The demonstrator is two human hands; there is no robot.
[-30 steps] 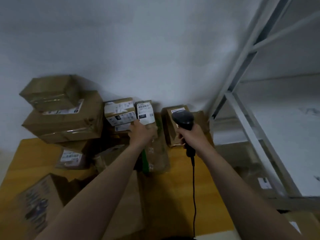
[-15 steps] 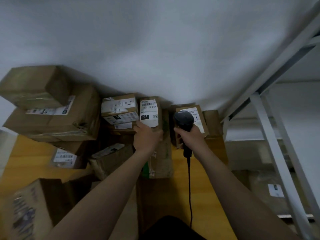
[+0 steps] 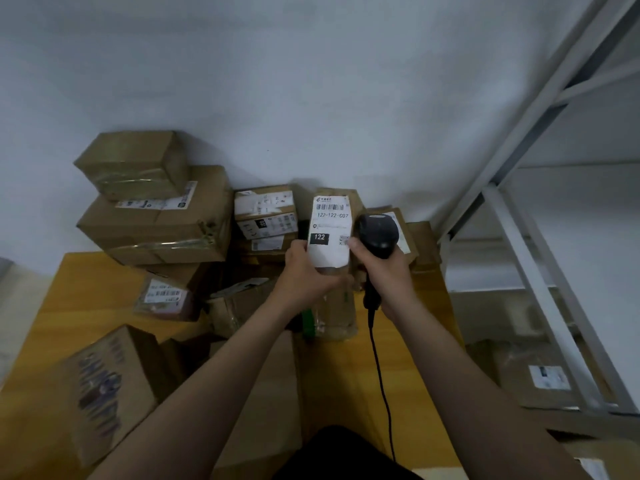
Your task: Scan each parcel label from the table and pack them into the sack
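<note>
**A:** Up it came! The left hand point(image 3: 304, 271) had lifted one parcel point(image 3: 337, 277) off the heap it was only touching a second before, and its label point(image 3: 330, 233) was turned square to the person.

**B:** And the grip?

**A:** Fingers curled round the parcel's lower end, thumb at the label's left edge. The right hand point(image 3: 384, 268) was wrapped tight round the handle of the scanner point(image 3: 377, 232), whose head had closed in to just beside the label's right edge. So the scan looked imminent, with packing to follow.

**B:** Into what? No sack was in view.

**A:** None (presumably somewhere off-frame).

**B:** The tally?

**A:** One parcel raised above the table point(image 3: 69, 306), one scanner and one cable point(image 3: 379, 368). About ten other parcels point(image 3: 156, 223) were on the tabletop, though the jumble made an exact count hard. At least two more sat low on the rack point(image 3: 519, 237) at right.
</note>
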